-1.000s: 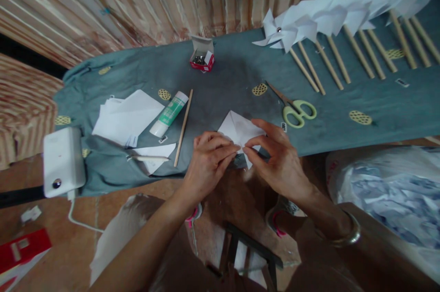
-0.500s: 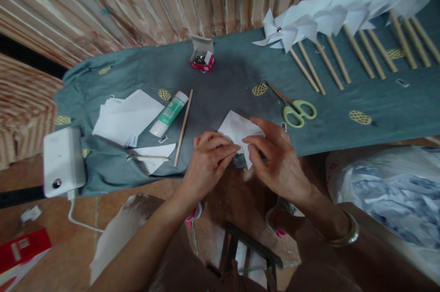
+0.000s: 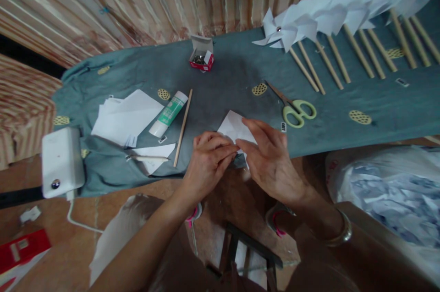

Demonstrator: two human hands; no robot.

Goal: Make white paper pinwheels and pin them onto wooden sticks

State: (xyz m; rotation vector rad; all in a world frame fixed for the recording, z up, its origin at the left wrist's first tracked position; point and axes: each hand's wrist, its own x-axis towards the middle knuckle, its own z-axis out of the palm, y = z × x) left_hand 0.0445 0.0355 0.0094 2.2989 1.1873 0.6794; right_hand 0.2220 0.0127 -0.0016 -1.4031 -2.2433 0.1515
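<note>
A white sheet of paper (image 3: 231, 125) lies at the front edge of the cloth-covered table, partly hidden under both hands. My left hand (image 3: 210, 157) pinches its near left part, fingers pressed together. Over the paper's right side bends my right hand (image 3: 270, 159), its thumb and fingers closed on the paper and its fingertips meeting those of the left. The folds under my fingers are hidden. Just right of the hands lie scissors with green handles (image 3: 298, 113), blades partly open. To the left are a thin wooden stick (image 3: 183, 128) and a glue stick (image 3: 168, 114).
Paper pinwheels on sticks (image 3: 319, 19) line the back right. A small red box of metal pins (image 3: 201, 59) stands open at the back. Left are paper sheets (image 3: 127, 115), a pencil (image 3: 147, 158) and a white power bank (image 3: 63, 161). A plastic bag of paper (image 3: 388, 195) sits below right.
My right hand has moved left and inward over the paper, its fingers coming together against my left fingertips. The left hand has hardly moved.
</note>
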